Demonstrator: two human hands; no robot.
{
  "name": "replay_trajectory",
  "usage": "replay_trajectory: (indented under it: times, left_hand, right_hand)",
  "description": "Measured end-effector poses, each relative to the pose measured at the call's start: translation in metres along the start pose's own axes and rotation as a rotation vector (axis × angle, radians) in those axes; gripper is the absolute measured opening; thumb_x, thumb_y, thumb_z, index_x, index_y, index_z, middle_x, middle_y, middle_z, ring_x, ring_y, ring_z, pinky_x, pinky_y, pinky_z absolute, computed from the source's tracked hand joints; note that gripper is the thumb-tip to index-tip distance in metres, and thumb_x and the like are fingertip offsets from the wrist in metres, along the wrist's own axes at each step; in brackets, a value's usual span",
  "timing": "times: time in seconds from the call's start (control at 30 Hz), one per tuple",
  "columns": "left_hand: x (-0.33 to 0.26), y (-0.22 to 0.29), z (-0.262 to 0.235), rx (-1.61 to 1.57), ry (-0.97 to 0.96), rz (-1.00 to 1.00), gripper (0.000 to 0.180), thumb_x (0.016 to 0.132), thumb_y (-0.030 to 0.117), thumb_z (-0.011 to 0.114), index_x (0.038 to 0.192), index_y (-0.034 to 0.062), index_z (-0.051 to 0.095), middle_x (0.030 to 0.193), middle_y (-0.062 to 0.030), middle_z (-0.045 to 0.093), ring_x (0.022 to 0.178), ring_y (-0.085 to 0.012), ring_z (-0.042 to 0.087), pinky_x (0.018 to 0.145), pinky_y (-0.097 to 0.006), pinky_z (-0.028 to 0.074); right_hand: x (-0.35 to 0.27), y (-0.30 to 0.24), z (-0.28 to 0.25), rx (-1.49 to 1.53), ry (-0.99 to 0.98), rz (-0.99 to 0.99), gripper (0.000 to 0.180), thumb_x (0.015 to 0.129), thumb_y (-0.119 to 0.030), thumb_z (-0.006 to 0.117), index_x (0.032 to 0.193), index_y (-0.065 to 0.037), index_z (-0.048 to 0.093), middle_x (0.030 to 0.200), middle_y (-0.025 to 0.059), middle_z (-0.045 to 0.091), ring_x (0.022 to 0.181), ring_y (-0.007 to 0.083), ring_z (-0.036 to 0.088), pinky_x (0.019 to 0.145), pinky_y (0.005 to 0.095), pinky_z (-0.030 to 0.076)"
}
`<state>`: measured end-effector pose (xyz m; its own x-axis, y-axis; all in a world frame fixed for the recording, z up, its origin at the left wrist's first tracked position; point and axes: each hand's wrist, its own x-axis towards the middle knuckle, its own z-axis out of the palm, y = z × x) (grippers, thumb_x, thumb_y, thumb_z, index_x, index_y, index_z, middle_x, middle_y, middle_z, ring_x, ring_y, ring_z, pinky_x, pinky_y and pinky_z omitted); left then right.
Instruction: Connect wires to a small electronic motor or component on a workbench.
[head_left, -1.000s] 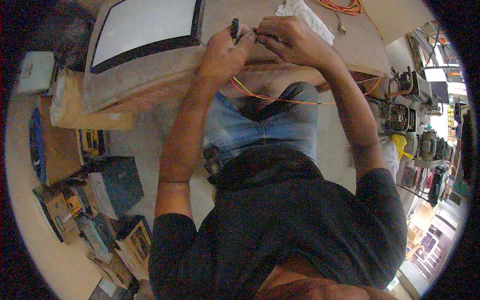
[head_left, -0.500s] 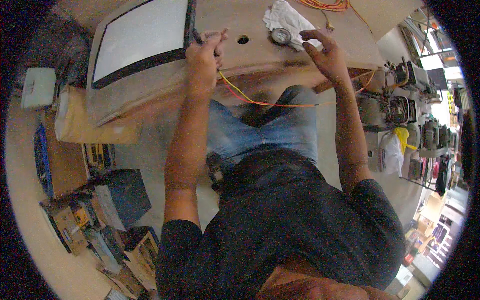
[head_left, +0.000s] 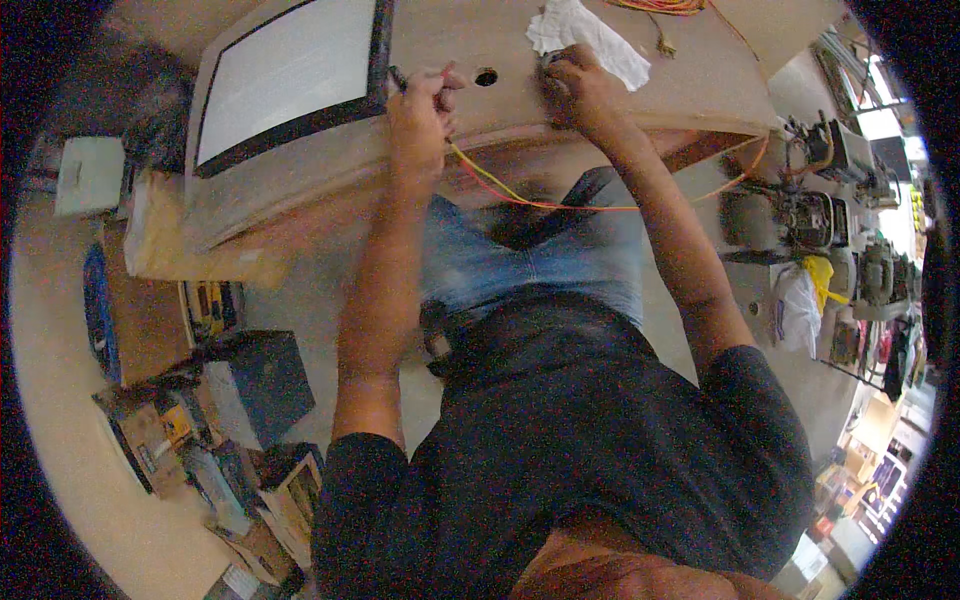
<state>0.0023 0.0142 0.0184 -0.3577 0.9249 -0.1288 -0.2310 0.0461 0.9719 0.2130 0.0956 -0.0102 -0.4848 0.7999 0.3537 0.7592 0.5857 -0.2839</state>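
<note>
The left hand, fingers closed around a slim dark pen-like tool and thin yellow-orange wires, sits just left of the round hole in the tan wooden surface. The right hand, fingers curled, presses beside a crumpled white cloth; whether it grips anything cannot be told.

hands 2 | monitor 1 | cloth 1 | wires 2

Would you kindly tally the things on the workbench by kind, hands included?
Hands: 2, left hand and right hand
Framed white panel: 1
White cloth: 1
Wire bundle, orange and yellow: 1
Total: 5
</note>
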Motion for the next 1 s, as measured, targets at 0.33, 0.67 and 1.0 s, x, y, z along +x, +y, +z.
replay_trajectory:
  times: [0.33, 0.67, 1.0]
  left_hand:
    - [0.003, -0.005, 0.005, 0.063, 0.190, 0.080, 0.023, 0.082, 0.023, 0.052, 0.090, 0.0024, 0.061, 0.064, 0.0008, 0.049, 0.050, -0.0087, 0.043, 0.045, -0.025, 0.035]
    - [-0.001, -0.006, -0.007, -0.011, -0.186, 0.018, 0.027, 0.078, 0.019, 0.055, 0.096, 0.0015, 0.065, 0.057, 0.0048, 0.041, 0.046, -0.0057, 0.034, 0.043, -0.022, 0.028]
    - [-0.004, -0.002, -0.004, 0.184, -0.175, 0.191, 0.025, 0.076, 0.017, 0.067, 0.094, -0.0008, 0.066, 0.082, -0.0055, 0.065, 0.071, -0.0132, 0.059, 0.065, -0.027, 0.048]
  right_hand:
    - [-0.021, -0.056, -0.021, 0.964, 0.012, 0.021, 0.020, 0.085, -0.008, 0.060, 0.103, 0.001, 0.060, 0.103, 0.0078, 0.059, 0.103, 0.0166, 0.053, 0.092, 0.0299, 0.039]
    - [-0.022, -0.050, -0.012, 0.975, -0.002, -0.033, 0.019, 0.084, -0.007, 0.060, 0.102, 0.001, 0.062, 0.108, 0.0084, 0.061, 0.107, 0.0197, 0.054, 0.094, 0.0323, 0.039]
    - [-0.014, -0.056, -0.021, 0.893, 0.005, -0.087, 0.021, 0.084, -0.006, 0.059, 0.104, 0.002, 0.060, 0.106, 0.0106, 0.060, 0.104, 0.0215, 0.054, 0.093, 0.0318, 0.040]
